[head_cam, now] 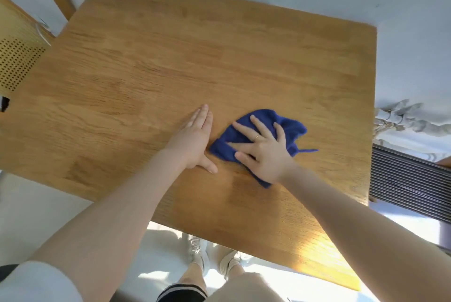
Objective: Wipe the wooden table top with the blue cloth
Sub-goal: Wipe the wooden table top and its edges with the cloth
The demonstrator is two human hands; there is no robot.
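The wooden table top point(151, 62) fills most of the head view. A crumpled blue cloth point(291, 126) lies on it, right of centre and toward the near edge. My right hand point(263, 150) presses flat on the cloth with fingers spread, covering its middle. My left hand point(197, 140) rests palm down on the bare wood just left of the cloth, fingers straight and together, thumb pointing toward the cloth.
A wooden chair with a woven cane back point(17, 58) stands at the table's left side. A ribbed grey radiator point(410, 179) and a light curtain point(410, 118) are off the right edge. My feet point(212, 255) show below the near edge.
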